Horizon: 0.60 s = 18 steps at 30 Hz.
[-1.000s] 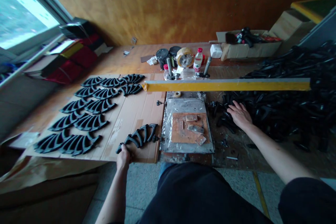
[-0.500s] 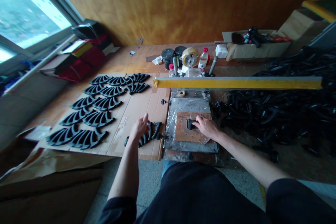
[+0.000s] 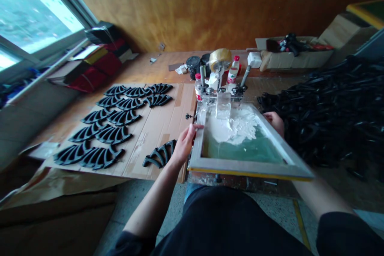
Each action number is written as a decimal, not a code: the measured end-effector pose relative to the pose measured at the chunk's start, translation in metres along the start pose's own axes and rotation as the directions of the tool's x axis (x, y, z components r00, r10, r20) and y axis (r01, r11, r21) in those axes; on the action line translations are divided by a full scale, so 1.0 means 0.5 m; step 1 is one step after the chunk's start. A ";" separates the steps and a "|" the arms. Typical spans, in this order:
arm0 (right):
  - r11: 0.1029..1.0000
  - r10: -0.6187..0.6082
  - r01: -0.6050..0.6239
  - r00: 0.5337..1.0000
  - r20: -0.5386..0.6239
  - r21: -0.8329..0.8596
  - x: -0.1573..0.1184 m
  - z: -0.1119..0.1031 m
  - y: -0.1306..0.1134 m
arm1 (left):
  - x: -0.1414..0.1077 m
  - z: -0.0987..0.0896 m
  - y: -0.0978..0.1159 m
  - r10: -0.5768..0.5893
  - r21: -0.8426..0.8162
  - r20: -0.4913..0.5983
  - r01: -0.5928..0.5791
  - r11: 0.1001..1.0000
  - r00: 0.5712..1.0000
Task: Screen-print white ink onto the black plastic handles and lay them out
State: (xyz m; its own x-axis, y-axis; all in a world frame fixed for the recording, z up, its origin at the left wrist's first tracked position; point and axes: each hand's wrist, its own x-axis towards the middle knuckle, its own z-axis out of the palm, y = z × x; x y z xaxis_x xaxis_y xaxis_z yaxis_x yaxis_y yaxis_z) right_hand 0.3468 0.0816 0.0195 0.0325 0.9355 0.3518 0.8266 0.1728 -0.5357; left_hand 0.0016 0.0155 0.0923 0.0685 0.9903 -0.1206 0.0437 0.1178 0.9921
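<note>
A wooden screen-printing frame [image 3: 240,170] with a yellow near edge tilts low over the base, its green mesh [image 3: 246,150] showing. Thick white paste [image 3: 231,128] lies on the mesh, and a clear plastic scraper [image 3: 223,105] stands at its far end. My left hand [image 3: 186,144] grips the frame's left rail. My right hand [image 3: 275,123] holds the right rail. A loose black moulded piece [image 3: 159,155] lies on the cardboard sheet [image 3: 150,140] just left of my left wrist. The frame hides the metal base plate.
Rows of black fan-shaped pieces [image 3: 111,126] lie on the cardboard. A large heap of black parts [image 3: 336,116] sits to the right. Along the far bench stand dark tins [image 3: 193,67], a tape roll [image 3: 220,59], a bottle [image 3: 233,70] and a cardboard box [image 3: 295,54].
The frame has swung down toward me from edge-on, now covering the base plate. Both hands have moved onto its rails, and the black piece has been let go.
</note>
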 end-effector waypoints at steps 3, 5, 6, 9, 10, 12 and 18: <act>0.999 -0.033 0.033 0.994 -0.102 -0.007 0.043 0.003 -0.044 | -0.024 -0.011 -0.099 -0.121 0.123 0.020 0.118 0.985 0.992; 0.985 -0.172 0.170 0.983 -0.062 -0.037 0.061 0.028 -0.110 | -0.024 -0.008 -0.154 -0.157 0.184 -0.005 0.155 0.971 0.988; 0.971 -0.231 0.230 0.973 -0.009 -0.065 0.066 0.044 -0.144 | -0.021 -0.006 -0.175 -0.162 0.219 -0.021 0.163 0.962 0.987; 0.947 -0.260 0.294 0.938 0.229 -0.129 0.061 0.083 -0.214 | -0.008 -0.002 -0.212 -0.162 0.310 -0.046 0.169 0.936 0.986; 0.945 -0.250 0.300 0.919 0.304 -0.130 0.051 0.090 -0.224 | -0.004 -0.003 -0.217 -0.168 0.330 -0.046 0.174 0.928 0.985; 0.931 -0.278 0.348 0.871 0.406 -0.109 0.020 0.092 -0.226 | 0.002 -0.007 -0.225 -0.189 0.359 -0.033 0.188 0.914 0.981; 0.729 -0.607 0.673 0.551 0.574 0.126 -0.057 0.028 -0.198 | 0.005 -0.014 -0.246 -0.210 0.351 0.000 0.197 0.916 0.978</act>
State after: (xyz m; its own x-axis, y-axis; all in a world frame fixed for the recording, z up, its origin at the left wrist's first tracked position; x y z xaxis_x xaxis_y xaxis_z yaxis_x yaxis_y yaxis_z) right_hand 0.2562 0.0421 0.0515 -0.8057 0.5871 0.0784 0.5541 0.7939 -0.2504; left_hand -0.0106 0.0040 -0.0299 0.0575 0.9435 -0.3264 0.4030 0.2772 0.8722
